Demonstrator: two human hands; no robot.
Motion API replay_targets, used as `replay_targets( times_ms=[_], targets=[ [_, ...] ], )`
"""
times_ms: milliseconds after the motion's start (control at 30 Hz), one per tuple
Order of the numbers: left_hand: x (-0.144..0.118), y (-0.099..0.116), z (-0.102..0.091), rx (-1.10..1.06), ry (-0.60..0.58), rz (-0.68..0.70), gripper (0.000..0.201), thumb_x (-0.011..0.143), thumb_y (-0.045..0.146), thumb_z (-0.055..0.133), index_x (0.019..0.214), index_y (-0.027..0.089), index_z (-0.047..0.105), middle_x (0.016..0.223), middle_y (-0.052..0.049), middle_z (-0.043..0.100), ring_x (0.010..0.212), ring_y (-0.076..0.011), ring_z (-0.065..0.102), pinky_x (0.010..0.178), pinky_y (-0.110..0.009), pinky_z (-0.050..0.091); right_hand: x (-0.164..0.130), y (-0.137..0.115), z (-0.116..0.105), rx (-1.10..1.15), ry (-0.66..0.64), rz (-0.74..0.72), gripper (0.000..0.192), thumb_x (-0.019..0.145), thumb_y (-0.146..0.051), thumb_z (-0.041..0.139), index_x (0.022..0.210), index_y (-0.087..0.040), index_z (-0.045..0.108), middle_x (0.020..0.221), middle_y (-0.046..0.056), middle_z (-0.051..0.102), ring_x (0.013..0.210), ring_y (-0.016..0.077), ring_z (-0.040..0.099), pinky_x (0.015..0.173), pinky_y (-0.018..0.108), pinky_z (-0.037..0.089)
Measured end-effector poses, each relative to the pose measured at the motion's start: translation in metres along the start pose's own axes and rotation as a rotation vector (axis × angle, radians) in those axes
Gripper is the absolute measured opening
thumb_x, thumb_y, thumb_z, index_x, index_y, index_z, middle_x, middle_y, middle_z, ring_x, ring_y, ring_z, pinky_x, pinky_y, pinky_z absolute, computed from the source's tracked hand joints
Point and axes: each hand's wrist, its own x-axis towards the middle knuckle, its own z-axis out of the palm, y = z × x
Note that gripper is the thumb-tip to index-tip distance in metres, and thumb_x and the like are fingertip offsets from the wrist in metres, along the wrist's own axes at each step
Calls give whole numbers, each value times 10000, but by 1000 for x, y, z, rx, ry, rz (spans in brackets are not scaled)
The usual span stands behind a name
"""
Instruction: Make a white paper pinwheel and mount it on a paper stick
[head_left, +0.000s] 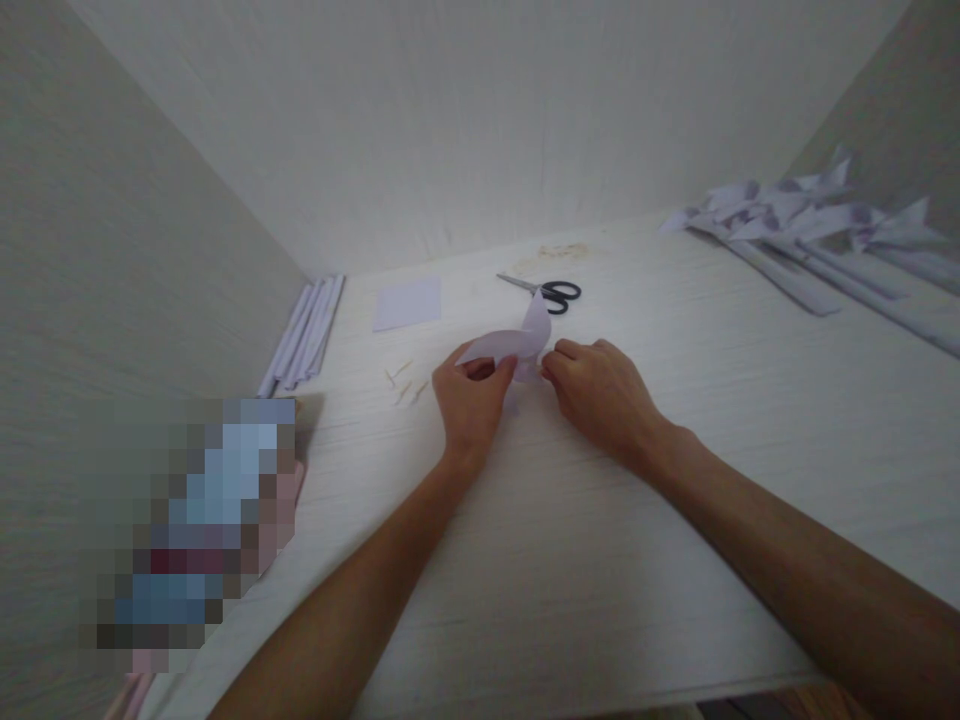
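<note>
A white paper pinwheel [501,345] with curled blades is held above the table in my left hand [474,395], its thumb and fingers closed on the paper. One blade [537,322] stands up and partly overlaps the scissors behind. My right hand [592,388] is closed in a pinch at the right side of the pinwheel; whatever lies between its fingertips is too small to make out. Just left of my left hand, several thin toothpick-like sticks [405,385] lie on the tabletop. Beyond the hands rests a pair of black-handled scissors [556,291].
A square white sheet [407,304] lies back left, near several rolled paper tubes [306,335]. Finished-looking pinwheels on paper sticks [799,215] are piled at the right. More thin sticks [564,251] lie by the back wall. A blurred-out object [217,500] stands at the left edge.
</note>
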Motion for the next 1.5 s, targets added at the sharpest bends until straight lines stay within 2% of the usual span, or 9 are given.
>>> replay_targets(
  times_ms=[133, 267, 400, 533, 667, 800, 967, 1300, 1500],
  targets=[
    [2, -4, -1, -24, -7, 0, 178, 568, 237, 629, 692, 112, 610, 622, -43, 621, 557, -127, 582, 506, -221, 464, -2, 0, 1, 65, 25, 63, 184, 787, -127, 404, 744, -137, 582, 740, 68, 605, 588, 144, 511, 545, 283, 256],
    [3, -7, -1, -76, 5, -10, 185, 564, 243, 628, 694, 114, 605, 633, -38, 617, 571, -127, 583, 525, -230, 465, -4, 4, 7, 268, 76, 174, 191, 800, -202, 425, 727, -146, 593, 730, 53, 605, 616, 138, 521, 542, 252, 303],
    [3, -5, -1, -66, 22, -20, 201, 556, 244, 635, 707, 114, 608, 642, -43, 626, 586, -133, 590, 526, -226, 464, -4, 8, 12, 527, 202, 201, 146, 774, -224, 489, 753, -151, 613, 704, 38, 618, 623, 125, 542, 573, 232, 377],
    [3, -5, -1, -55, 9, -17, 195, 560, 253, 633, 690, 110, 605, 635, -44, 628, 565, -132, 589, 500, -219, 458, -2, 7, 12, 648, 291, 220, 126, 746, -234, 530, 741, -155, 627, 679, 30, 632, 588, 118, 552, 555, 228, 410],
    [3, -7, -1, -67, 4, -25, 203, 555, 257, 637, 686, 107, 601, 620, -44, 623, 552, -136, 588, 484, -216, 456, -1, 5, 11, 754, 304, 294, 121, 718, -251, 553, 705, -153, 622, 639, 29, 630, 556, 118, 554, 511, 222, 412],
    [3, -7, -1, -70, 9, -31, 204, 554, 261, 632, 683, 105, 603, 625, -47, 627, 561, -142, 593, 490, -223, 462, 0, 7, 14, 867, 227, 355, 113, 706, -242, 550, 682, -152, 613, 581, 17, 611, 511, 113, 533, 494, 227, 404],
    [1, -3, 0, -38, 1, -40, 182, 552, 242, 628, 665, 101, 609, 602, -48, 629, 542, -141, 590, 463, -212, 449, 2, 7, 12, 862, 144, 357, 115, 704, -223, 534, 641, -151, 597, 556, 11, 586, 496, 104, 496, 481, 221, 372],
    [2, -7, 0, -32, -17, -51, 208, 555, 287, 632, 632, 95, 610, 597, -51, 624, 523, -136, 576, 455, -217, 437, 2, 4, 9, 764, 124, 326, 134, 711, -218, 527, 615, -143, 584, 558, 14, 578, 505, 104, 482, 496, 223, 349],
    [1, -3, 0, -14, -5, -38, 178, 561, 263, 634, 617, 98, 598, 591, -46, 629, 528, -137, 585, 455, -209, 442, 2, 4, 10, 743, 121, 326, 129, 711, -206, 527, 609, -146, 578, 551, 9, 572, 497, 101, 475, 491, 220, 345]
  ],
)
